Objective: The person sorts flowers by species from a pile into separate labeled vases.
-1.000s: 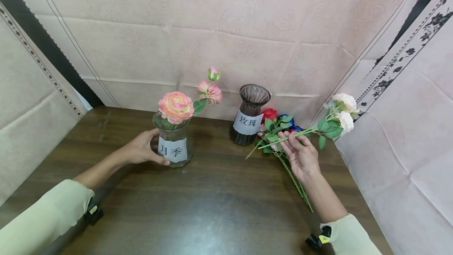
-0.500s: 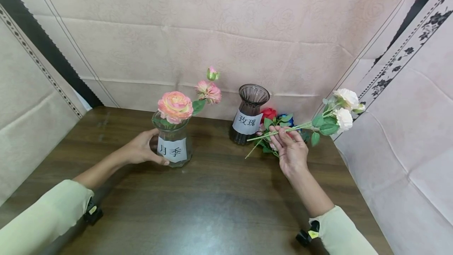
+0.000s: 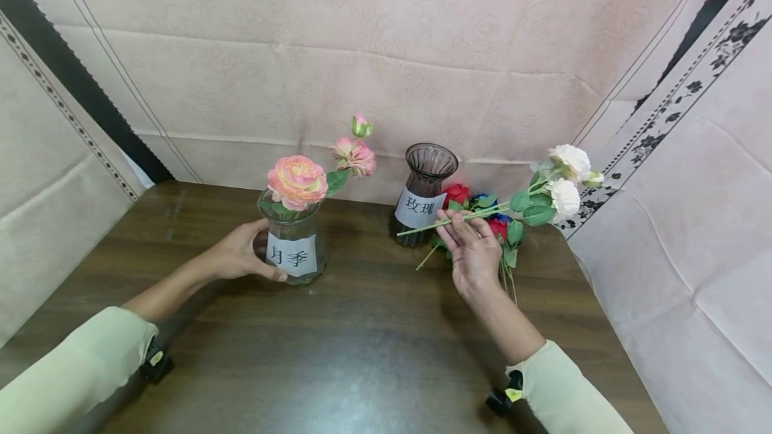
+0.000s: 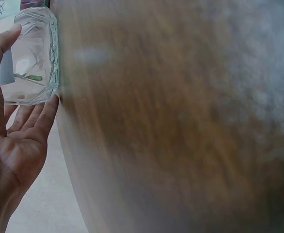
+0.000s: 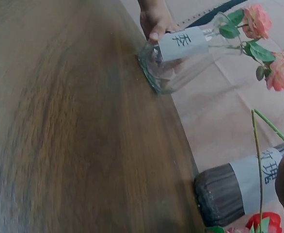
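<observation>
1. Pink flowers (image 3: 297, 183), 2 blooms + bud, up in clear vase (image 3: 293, 227), L side of table (image 3: 338, 353). Upright, paper label (image 3: 292, 254) to the front. Prob. the finished bit so far.
2. L hand (image 3: 244, 256) half curled round clear vase: thumb across front by lower part of label, fingers round far side. Holding it steady from the L, by the look of it; base on table.
3. R hand (image 3: 473, 253) mostly palm up, pinching green stem (image 3: 417, 228) betw. thumb & fingertips. Other fingers loosely stretched, nothing else seen in grip.
4. White flowers (image 3: 565, 199) at far end of that stem, out to the R, in midair. Bare end pointing L, across front of dark vase (image 3: 429, 176) in head view. Touching glass or not: can't tell.
5. Dark vase upright, just L of flower pile, w/ own label (image 3: 419, 209). No flower seen sticking out of mouth.
6. Red flowers (image 3: 456, 195) & some blue petals (image 3: 480, 197) in pile on table, R of dark vase, partly hidden by R hand. Pinkish petals (image 5: 236, 230) too, at bottom edge of R wrist view. Can't count stems.
7. Progress, as a judgement: part done, prob. nearer start than end. Done: pink in clear vase. Left: white, in hand but in no vase yet; red, blue etc., all outside both vases.
</observation>
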Motion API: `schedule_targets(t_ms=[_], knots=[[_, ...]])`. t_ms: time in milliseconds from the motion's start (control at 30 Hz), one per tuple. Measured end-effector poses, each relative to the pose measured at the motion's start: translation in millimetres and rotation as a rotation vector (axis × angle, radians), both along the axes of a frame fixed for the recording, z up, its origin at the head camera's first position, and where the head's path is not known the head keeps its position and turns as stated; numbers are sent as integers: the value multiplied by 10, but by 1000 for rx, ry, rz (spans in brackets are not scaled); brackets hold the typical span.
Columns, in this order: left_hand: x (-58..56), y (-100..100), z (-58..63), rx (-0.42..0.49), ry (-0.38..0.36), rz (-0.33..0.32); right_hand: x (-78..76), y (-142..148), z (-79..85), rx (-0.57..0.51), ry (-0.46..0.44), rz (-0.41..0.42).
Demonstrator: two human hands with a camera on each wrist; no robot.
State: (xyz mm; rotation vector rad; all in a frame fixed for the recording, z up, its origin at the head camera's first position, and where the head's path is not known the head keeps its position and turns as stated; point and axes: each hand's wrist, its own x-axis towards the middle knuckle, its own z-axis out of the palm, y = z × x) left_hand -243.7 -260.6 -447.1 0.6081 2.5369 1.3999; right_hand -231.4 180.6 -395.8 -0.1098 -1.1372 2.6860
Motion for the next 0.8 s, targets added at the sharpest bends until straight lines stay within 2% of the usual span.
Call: schedule_targets(t_ms=[433,800], knots=[[5,-29,6,3,16,-15,14,-295,51,-33,45,-38],[0,-31,-17,6,12,-11,45,-561,149,-1,92,-23]])
